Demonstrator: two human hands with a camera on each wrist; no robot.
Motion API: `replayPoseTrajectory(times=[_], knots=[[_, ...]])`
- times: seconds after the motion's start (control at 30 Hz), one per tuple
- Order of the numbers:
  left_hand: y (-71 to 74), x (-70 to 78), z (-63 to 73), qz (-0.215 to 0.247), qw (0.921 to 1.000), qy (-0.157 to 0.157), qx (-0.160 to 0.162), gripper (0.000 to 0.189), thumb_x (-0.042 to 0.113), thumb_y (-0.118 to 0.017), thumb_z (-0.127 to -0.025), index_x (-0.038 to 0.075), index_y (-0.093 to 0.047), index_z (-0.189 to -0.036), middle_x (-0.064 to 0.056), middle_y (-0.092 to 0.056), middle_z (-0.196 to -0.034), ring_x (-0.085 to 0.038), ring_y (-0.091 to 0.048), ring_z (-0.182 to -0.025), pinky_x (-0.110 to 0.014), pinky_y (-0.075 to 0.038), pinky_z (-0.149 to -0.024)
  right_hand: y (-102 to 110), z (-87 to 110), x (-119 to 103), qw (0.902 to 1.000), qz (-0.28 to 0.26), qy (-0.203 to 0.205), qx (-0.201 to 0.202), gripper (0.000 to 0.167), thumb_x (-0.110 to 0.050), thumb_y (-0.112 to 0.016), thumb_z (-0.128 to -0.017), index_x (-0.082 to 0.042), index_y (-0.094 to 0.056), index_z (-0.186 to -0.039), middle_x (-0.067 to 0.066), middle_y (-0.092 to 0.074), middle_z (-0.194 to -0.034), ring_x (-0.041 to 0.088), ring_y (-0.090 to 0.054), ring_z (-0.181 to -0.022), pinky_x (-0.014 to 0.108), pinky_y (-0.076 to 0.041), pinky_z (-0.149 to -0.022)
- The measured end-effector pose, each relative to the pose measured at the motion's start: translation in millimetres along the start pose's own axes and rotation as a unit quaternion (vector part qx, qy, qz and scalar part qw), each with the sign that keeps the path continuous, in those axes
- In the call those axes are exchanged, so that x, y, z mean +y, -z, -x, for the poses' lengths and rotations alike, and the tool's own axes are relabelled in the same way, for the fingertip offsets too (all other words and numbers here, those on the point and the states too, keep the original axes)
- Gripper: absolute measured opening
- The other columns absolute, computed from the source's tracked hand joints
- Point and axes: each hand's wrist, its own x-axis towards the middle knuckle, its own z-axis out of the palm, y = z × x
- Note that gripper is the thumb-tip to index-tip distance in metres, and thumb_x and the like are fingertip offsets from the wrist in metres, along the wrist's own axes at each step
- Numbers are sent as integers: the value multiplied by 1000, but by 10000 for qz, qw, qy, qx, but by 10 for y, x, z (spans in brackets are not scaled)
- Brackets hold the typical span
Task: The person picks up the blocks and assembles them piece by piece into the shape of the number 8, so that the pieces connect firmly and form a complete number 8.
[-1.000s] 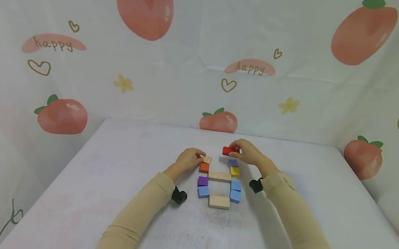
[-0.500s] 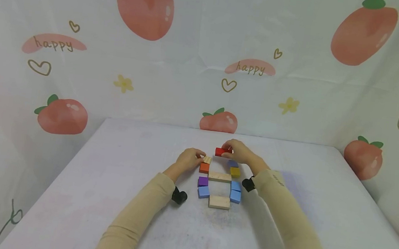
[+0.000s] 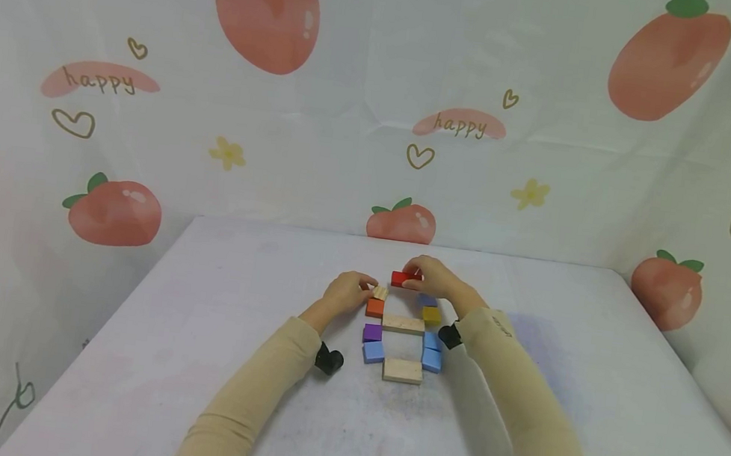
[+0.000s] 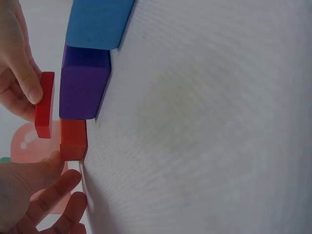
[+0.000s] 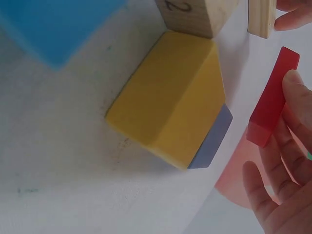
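My right hand [image 3: 436,277] pinches a long red wooden block [image 3: 398,279] between thumb and fingers, at the far end of a block outline. In the right wrist view the red block [image 5: 274,97] looks raised and tilted. At the outline's far left corner, my left hand [image 3: 346,292] holds a small natural-wood block [image 3: 381,293] with thumb and fingertips. This block stands just beyond an orange block [image 3: 374,308]; most of it is hidden in the left wrist view. Below my right hand are a blue-violet block [image 3: 427,300] and a yellow block [image 3: 431,315].
A long natural-wood block [image 3: 403,325] crosses the outline's middle, and another wooden block [image 3: 402,371] lies at its near end. A purple block [image 3: 372,333] and light-blue block [image 3: 374,352] line the left; blue blocks [image 3: 431,360] line the right. A printed cloth [image 3: 321,140] hangs behind.
My right hand has moved left and slightly nearer with the red block, toward the gap between the outline's two far corners. The left hand stays at the small wooden block.
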Motion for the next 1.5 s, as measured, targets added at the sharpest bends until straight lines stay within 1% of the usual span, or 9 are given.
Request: replayPoseTrajectory(times=[0.17,0.5,0.57,0.77,0.93,1.17,1.5], knots=[[-8,-11,-18,11,10000,21,-2,29,16,-58,-91,14,-65,-119,-10,-67,-106,-23,-59,-98,-38,-48,-89,-5,-17,-16,10000,38,-12,-32,29,-19,-63,-89,0,-61,-111,15,-63,-108,26,-55,-98,40,-47,-94],[-12,-19,-26,109,9999,33,-29,29,16,-58,-91,13,-64,-119,-10,-66,-107,-23,-58,-100,-38,-47,-91,-45,-53,-36,9998,-69,-179,-98,30,-19,-63,-89,0,-61,-111,16,-63,-110,25,-55,-98,39,-47,-95],[-10,-18,-22,103,9999,18,-27,28,16,-59,-91,13,-65,-119,-10,-67,-107,-23,-58,-99,-38,-47,-90,-52,-63,-36,9996,-88,-239,-129,30,-20,-63,-89,0,-61,-112,15,-63,-111,25,-55,-99,39,-47,-95],[-3,-13,-13,54,10000,-39,4,28,16,-59,-91,13,-65,-118,-10,-67,-105,-23,-59,-97,-37,-48,-87,-55,-74,-34,9996,12,-250,-148,30,-19,-63,-89,0,-60,-112,16,-63,-110,26,-55,-98,40,-47,-96],[4,-13,-4,28,10000,-57,15,28,16,-60,-90,13,-65,-118,-10,-67,-105,-22,-60,-96,-37,-48,-86,-64,-82,-31,9992,-43,-345,-212,30,-19,-63,-89,0,-60,-112,16,-63,-110,25,-54,-98,40,-46,-96],[-3,-15,-6,68,10000,9,33,28,17,-59,-91,13,-65,-118,-10,-67,-107,-23,-60,-99,-37,-48,-88,-67,-87,-12,9989,-101,-400,-238,29,-18,-63,-89,1,-61,-110,17,-63,-110,26,-55,-98,40,-46,-97],[-22,-33,-31,65,10000,26,-23,28,17,-58,-91,14,-65,-119,-10,-67,-107,-22,-59,-97,-37,-48,-88,-78,-111,-2,9975,-223,-554,-384,28,-17,-63,-89,0,-60,-110,16,-62,-110,26,-54,-98,40,-46,-97]])
